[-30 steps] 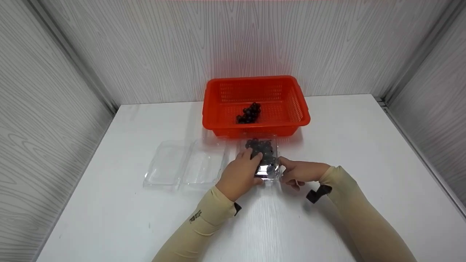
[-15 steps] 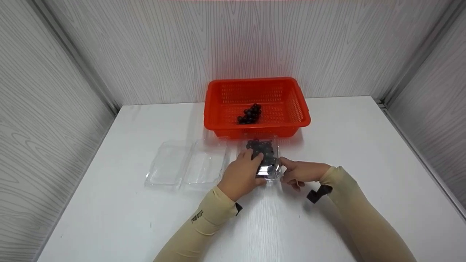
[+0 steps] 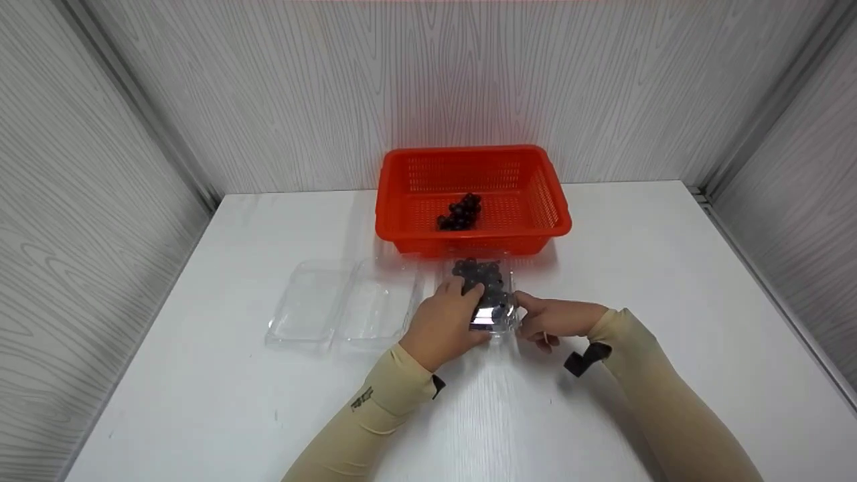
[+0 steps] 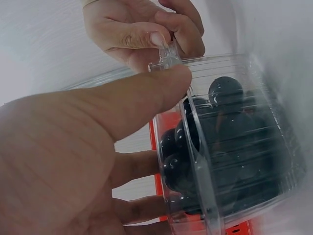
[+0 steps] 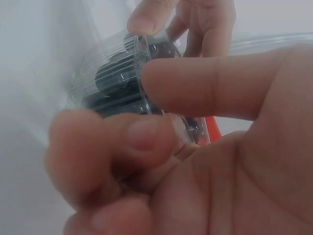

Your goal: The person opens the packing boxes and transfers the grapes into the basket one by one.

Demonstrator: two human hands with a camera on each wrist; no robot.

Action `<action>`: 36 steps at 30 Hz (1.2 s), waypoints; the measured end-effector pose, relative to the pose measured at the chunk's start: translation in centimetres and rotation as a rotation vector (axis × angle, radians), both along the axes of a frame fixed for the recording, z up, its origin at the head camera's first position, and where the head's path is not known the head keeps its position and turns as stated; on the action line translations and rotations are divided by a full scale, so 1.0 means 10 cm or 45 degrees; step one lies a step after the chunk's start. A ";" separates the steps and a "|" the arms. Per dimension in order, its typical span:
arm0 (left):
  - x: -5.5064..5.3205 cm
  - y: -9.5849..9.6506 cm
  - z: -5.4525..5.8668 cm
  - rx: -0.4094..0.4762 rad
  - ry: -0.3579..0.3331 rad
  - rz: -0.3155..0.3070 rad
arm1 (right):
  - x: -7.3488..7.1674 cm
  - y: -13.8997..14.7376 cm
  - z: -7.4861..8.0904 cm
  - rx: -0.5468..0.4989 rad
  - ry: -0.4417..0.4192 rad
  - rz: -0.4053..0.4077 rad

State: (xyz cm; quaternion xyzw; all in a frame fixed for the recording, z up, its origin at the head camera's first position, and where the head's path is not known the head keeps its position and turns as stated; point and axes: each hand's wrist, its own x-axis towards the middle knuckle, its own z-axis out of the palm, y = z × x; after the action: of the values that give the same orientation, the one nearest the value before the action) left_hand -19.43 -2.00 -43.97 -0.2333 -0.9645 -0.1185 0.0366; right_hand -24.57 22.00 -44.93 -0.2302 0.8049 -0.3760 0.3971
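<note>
A clear plastic clamshell box (image 3: 495, 320) with dark grapes (image 3: 477, 271) inside stands in front of the red basket, its lid down over the fruit. My left hand (image 3: 442, 323) holds it from the left: the fingers spread over the lid, and the thumb (image 4: 166, 88) presses the rim at the near side. At the near right corner my right hand (image 3: 552, 318) pinches the box's edge between thumb and index finger, its other fingers curled below. Both wrist views show the ribbed wall and the grapes (image 4: 234, 137) behind it.
The red basket (image 3: 535, 233) at the back holds another bunch of dark grapes (image 3: 460, 213). To the left of the hands, a second clear clamshell (image 3: 345, 301) lies spread open on the white table (image 3: 201, 402). Pale wood-grain panels (image 3: 301, 100) enclose the back and sides.
Both hands stay at the clamshell with almost no movement. The whole head view has shifted slightly, so the basket appears a little lower.
</note>
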 end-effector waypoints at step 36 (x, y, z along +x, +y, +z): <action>0.09 0.01 0.03 0.030 -0.027 0.062 | 0.01 -0.01 -0.01 0.004 0.009 0.000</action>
State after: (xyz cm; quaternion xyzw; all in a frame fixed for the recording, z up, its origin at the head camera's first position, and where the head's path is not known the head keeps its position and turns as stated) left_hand -18.51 -1.89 -43.65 -0.2080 -0.9688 -0.1312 0.0321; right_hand -24.50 21.89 -45.00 -0.2310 0.8069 -0.3739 0.3946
